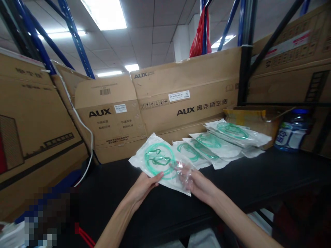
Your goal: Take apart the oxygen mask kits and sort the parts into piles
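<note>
A white-backed clear pouch of coiled green tubing (151,168) is held up above the black tabletop, tilted toward me. My left hand (144,187) grips its lower edge, the thumb on the front and the other fingers mostly hidden behind. At the pouch's right end, my right hand (195,181) is closed on loose, crinkled clear film, which partly covers the fingers. Just behind lie several similar pouches (207,144), overlapping in a row. Farther right, more of them are stacked in a pile (232,132).
Cardboard panels (160,120) wall the back and sides of the black tabletop (111,199). An open carton (274,119) and a blue-capped plastic jar (292,132) stand at the right rear. Blue rack posts (74,38) rise behind, and a white cable (84,127) hangs at left.
</note>
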Demonstrator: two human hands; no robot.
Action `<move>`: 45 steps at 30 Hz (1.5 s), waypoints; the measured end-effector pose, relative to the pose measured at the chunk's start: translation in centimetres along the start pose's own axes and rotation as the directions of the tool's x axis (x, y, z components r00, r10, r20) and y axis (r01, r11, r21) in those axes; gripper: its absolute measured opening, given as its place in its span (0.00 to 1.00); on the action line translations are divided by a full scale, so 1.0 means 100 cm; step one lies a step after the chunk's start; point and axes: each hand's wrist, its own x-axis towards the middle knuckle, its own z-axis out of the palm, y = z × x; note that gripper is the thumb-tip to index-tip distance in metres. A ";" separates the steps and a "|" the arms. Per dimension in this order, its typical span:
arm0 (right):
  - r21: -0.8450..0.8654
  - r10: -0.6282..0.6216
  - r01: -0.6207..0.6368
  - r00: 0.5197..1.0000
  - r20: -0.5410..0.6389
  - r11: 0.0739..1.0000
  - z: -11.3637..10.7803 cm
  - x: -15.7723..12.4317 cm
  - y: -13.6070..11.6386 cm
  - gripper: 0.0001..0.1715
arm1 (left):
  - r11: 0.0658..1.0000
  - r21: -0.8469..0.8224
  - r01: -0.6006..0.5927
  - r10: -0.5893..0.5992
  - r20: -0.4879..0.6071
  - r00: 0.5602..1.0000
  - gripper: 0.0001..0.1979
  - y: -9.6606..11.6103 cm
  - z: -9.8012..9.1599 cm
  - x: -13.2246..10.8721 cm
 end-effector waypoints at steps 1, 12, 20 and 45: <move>0.015 0.006 -0.007 1.000 0.021 1.000 0.000 0.002 0.002 0.19 | 1.000 0.018 0.013 -0.013 0.000 1.000 0.27 0.000 -0.002 0.001; -0.103 0.037 -0.035 0.999 0.025 0.994 -0.014 0.000 0.002 0.18 | 0.986 -0.080 0.145 -0.159 -0.216 0.963 0.20 -0.018 -0.032 0.016; -0.335 0.077 -0.072 0.997 0.002 0.939 -0.058 -0.053 -0.026 0.20 | 0.989 0.121 0.086 -0.021 -0.461 0.887 0.13 -0.008 -0.073 0.027; -0.641 0.049 -0.076 0.997 -0.059 0.764 -0.117 -0.076 -0.044 0.26 | -0.039 0.993 0.112 -0.094 -0.115 0.989 0.49 -0.042 -0.040 0.132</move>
